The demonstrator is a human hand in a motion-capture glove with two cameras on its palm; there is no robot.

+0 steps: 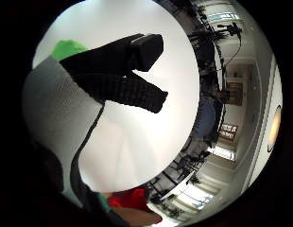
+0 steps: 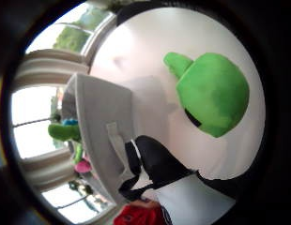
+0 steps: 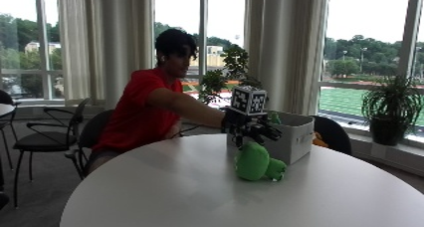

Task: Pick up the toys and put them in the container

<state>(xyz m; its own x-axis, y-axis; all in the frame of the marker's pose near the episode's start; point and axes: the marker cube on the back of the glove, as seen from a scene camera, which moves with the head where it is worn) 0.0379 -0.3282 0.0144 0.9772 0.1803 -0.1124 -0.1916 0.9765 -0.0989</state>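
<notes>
A green plush toy (image 3: 255,162) lies on the round white table (image 3: 165,192), right against the front of a grey fabric container (image 3: 295,137). My gloved right hand (image 3: 255,128) hovers just above the toy with its fingers spread and nothing in them. In the thumb side palm view the green toy (image 2: 213,93) lies on the table beside the container (image 2: 96,122), which holds several toys, among them a green one (image 2: 63,131) and a pink one (image 2: 82,166). In the little finger side palm view two gloved fingers (image 1: 132,71) reach out straight over the table, and the toy's edge (image 1: 66,47) shows behind them.
The person sits at the table's far side with the arm stretched out towards the container. Chairs (image 3: 50,137) stand at the left. A potted plant (image 3: 391,112) is on the sill at the right. Bare tabletop stretches in front of and to the left of the toy.
</notes>
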